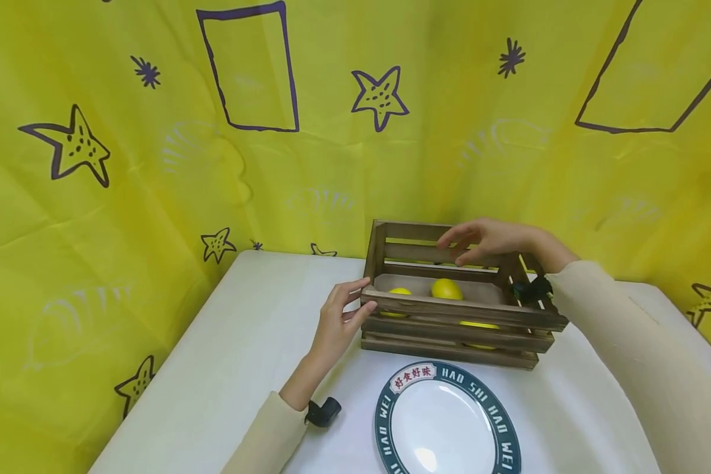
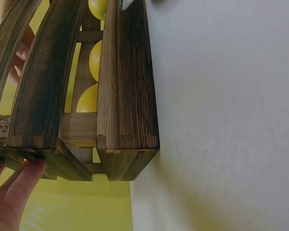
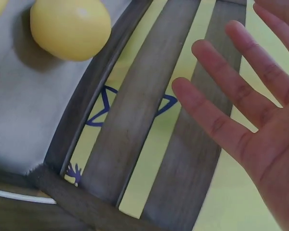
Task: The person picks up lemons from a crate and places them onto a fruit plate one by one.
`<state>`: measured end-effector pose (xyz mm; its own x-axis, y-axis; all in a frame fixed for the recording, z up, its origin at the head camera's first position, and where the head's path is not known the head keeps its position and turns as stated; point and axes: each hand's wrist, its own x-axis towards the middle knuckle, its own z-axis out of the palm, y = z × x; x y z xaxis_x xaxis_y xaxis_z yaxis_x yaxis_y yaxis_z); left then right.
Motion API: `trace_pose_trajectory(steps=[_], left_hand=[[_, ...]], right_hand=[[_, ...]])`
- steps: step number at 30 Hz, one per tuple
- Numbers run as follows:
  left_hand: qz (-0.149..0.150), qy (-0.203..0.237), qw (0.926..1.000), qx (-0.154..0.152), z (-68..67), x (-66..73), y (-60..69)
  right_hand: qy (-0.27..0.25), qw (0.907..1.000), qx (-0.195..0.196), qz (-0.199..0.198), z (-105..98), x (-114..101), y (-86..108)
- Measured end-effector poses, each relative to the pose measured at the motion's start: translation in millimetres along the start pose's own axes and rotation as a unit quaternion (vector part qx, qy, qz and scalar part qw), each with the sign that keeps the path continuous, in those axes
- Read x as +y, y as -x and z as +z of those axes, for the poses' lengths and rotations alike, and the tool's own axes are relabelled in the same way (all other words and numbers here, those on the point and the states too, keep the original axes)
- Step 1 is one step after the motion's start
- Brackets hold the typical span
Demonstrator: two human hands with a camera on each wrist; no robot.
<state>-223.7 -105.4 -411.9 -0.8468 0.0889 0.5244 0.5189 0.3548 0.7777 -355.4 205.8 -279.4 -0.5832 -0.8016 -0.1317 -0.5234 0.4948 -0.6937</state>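
A brown slatted wooden crate (image 1: 456, 304) stands on the table, with several smooth yellow lemon-like fruits (image 1: 446, 288) lying inside. My left hand (image 1: 338, 319) touches the crate's left end near its front corner. Its fingertips (image 2: 36, 166) meet the end slats in the left wrist view. Over the crate's back right part hangs my right hand (image 1: 490, 238), holding nothing. The right wrist view shows that hand's fingers (image 3: 212, 115) spread and lightly bent, apart from a yellow fruit (image 3: 70, 30) on the crate's floor.
In front of the crate lies a round white plate (image 1: 444, 428) with a green lettered rim. Both stand on a white table (image 1: 225, 355). A yellow curtain (image 1: 332, 158) with dark star drawings hangs behind and at the left.
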Motion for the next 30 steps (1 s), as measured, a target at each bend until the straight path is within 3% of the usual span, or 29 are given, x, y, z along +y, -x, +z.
trace_pose_trajectory(steps=[9,15,18,21,30], left_hand=[[0.016,0.007,0.9999,-0.003,3.4,-0.5,-0.9],[0.010,-0.004,0.9999,0.002,-3.8,-0.7,3.5],[0.017,0.000,0.9998,0.006,3.1,1.6,-1.3],[0.013,-0.006,0.9999,0.006,-0.1,0.5,3.4],[0.016,-0.008,0.9998,0.007,0.7,-1.3,1.7]], right_hand=[[0.005,0.9999,-0.004,0.013,5,16,-8.7],[-0.016,0.9978,-0.054,0.034,11,23,-21.9],[-0.035,0.9951,-0.079,0.047,7,29,-16.6],[-0.042,0.9910,-0.115,0.055,10,33,-26.4],[-0.029,0.9898,-0.124,0.063,13,37,-31.7]])
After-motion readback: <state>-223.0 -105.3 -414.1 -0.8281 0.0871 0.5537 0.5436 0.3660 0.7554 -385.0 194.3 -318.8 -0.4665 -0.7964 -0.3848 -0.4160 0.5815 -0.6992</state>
